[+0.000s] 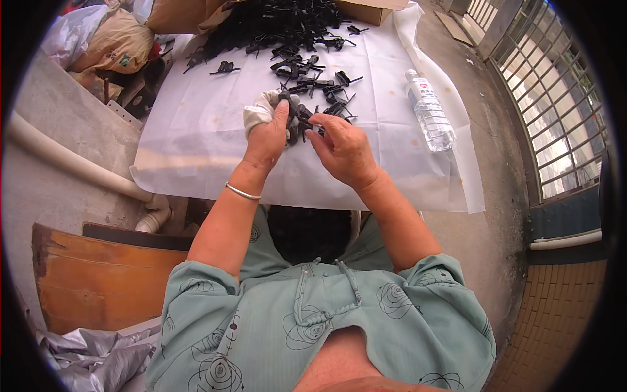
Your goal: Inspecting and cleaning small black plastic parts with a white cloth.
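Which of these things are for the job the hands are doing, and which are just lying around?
Seems part of the job:
- black parts in the left hand, with the right hand close by
- pale cloth at the left hand
- black pile
- white sheet under it

Seems just lying about:
- bottle
- bags
- orange board

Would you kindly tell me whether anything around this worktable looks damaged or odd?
The orange-brown board at lower left looks worn: its left edge is dark and ragged. The white sheet also shows small brownish spots, possibly stains.
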### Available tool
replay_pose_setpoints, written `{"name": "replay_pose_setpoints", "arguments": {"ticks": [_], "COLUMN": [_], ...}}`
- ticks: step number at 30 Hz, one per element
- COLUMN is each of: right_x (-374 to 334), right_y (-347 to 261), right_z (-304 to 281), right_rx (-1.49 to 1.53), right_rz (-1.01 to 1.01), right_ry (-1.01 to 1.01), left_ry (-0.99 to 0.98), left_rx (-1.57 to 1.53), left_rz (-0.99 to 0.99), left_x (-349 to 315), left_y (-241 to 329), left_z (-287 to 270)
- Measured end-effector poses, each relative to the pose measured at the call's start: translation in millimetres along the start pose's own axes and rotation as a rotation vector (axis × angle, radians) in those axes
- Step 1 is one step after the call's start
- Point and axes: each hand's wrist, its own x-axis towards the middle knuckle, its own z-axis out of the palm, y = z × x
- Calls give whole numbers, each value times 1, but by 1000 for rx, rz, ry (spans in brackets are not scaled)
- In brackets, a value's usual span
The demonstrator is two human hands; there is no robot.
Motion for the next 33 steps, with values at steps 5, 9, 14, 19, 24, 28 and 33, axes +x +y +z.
{"name": "replay_pose_setpoints", "arguments": {"ticks": [5, 9, 14, 19, 24, 28, 33], "right_x": [-2, -3, -11, -12, -15, -21, -33], "right_y": [-15, -15, -36, -33, -28, -32, -31], "right_z": [-6, -3, -16, -15, -22, -24, -9], "right_rx": [134, 119, 164, 90, 394, 389, 468], "right_rz": [-67, -131, -158, 215, 501, 396, 543], "right_ry": [-98, 54, -128, 28, -174, -243, -218], "left_ry": [-141, -211, -144, -308, -339, -229, -159], "left_rx": [72, -114, -217, -237, 5, 37, 420], "left_rz": [70, -27, -58, -193, -140, -48, 226], "left_x": [-27, -53, -61, -81, -85, -87, -87], "left_y": [11, 9, 0, 22, 36, 31, 22], "left_z": [8, 13, 9, 9, 2, 4, 7]}}
